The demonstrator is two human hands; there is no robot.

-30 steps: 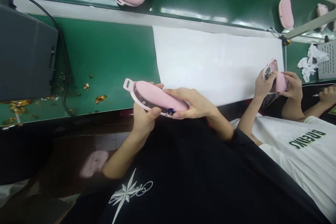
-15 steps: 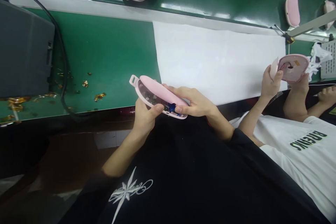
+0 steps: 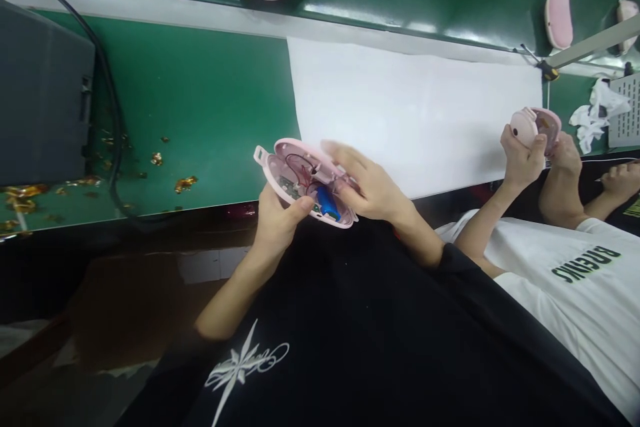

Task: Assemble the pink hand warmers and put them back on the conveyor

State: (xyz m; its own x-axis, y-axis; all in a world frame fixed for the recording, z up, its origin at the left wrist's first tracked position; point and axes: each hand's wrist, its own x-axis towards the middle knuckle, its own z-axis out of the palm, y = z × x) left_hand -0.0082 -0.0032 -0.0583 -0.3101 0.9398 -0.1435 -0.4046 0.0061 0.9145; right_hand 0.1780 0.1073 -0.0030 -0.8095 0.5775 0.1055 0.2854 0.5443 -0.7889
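A green worktop (image 3: 200, 100) runs across the room, and a white sheet (image 3: 400, 107) lies flat on it. Left of the sheet, gold scraps (image 3: 185, 183) are scattered over the green, thicker towards the far left edge. Further left of the sheet stands a dark grey box (image 3: 40, 93), with a black cable (image 3: 113, 120) curving along its side and down over the scraps. Right of the sheet lie a crumpled white rag (image 3: 597, 110) and, just beyond it, a pale grid-patterned thing (image 3: 627, 120), cut off by the frame. A screwdriver (image 3: 543, 67) rests at the sheet's far right corner.
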